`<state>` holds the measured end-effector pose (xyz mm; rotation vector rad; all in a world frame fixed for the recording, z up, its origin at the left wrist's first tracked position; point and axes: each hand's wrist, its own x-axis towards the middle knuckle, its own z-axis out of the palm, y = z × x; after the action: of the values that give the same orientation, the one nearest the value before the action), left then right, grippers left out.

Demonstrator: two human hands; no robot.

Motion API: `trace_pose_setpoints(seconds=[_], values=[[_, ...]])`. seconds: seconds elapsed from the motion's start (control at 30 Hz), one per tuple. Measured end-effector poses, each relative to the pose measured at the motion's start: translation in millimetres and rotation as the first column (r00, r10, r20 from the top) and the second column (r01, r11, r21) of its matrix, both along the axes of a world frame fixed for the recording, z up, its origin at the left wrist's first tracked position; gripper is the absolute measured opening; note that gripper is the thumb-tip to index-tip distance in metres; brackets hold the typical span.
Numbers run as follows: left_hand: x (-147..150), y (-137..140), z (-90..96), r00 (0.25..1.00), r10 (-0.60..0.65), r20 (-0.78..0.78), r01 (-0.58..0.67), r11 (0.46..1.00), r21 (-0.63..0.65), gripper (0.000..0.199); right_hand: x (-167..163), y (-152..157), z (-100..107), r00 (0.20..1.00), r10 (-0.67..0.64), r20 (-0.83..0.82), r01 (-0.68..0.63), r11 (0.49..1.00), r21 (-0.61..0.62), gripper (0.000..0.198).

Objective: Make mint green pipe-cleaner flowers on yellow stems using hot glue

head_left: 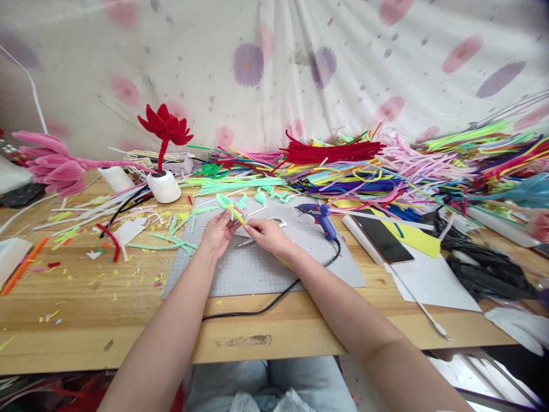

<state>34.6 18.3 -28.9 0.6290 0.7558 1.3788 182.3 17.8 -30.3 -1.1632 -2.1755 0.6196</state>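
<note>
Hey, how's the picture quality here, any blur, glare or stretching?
Head view: bright, fairly even light, the pale curtain slightly washed out; head view: right forearm looks stretched toward the lower corner, wide-lens style; head view: soft detail on the green piece at the left hand, no strong glare on the phone.

1. A white hanging sheet (193, 51), printed with pink and purple blotches (249, 64), fell in loose folds.
2. Before it stood a light-brown wooden table (77, 335), its surface scuffed in front.
3. Soft, pale light covered both.
</note>
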Motion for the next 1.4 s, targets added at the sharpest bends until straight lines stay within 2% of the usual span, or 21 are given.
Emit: trace_pose_setpoints(seconds=[0.37, 0.5, 0.7, 1.0, 1.23, 1.4], values=[[7, 1, -0.2, 0.997, 0.018, 0.081, -0.017, 1.000, -0.014, 0.010, -1, -1, 7, 0.999, 0.046, -0.027, -0.049, 0.992, -0.118, 0.028], [10, 1, -1.6, 0.994, 0.028, 0.103, -0.030, 0.999, 0.016, 0.011, 0, 1, 5, 0.989, 0.102, -0.109, -0.119, 0.979, -0.163, 0.031], [12, 0, 0.9, 0.993, 0.037, 0.116, -0.042, 0.998, 0.042, 0.014, 0, 1, 3, 0.976, 0.115, -0.186, -0.150, 0.971, -0.188, 0.035], [13, 2, -1.9, 0.983, 0.119, 0.141, -0.128, 0.990, 0.056, 0.013, -9, 1, -3, 0.913, 0.121, -0.391, -0.258, 0.912, -0.319, 0.039], [11, -2, 4.3, 0.996, 0.019, 0.091, -0.022, 0.999, 0.032, 0.018, -6, 0, 0, 0.903, 0.071, -0.423, -0.238, 0.904, -0.356, 0.038], [12, -2, 3.8, 0.995, 0.020, 0.102, -0.021, 1.000, 0.006, 0.015, -5, 0, 0, 0.892, 0.092, -0.442, -0.268, 0.896, -0.355, 0.036]])
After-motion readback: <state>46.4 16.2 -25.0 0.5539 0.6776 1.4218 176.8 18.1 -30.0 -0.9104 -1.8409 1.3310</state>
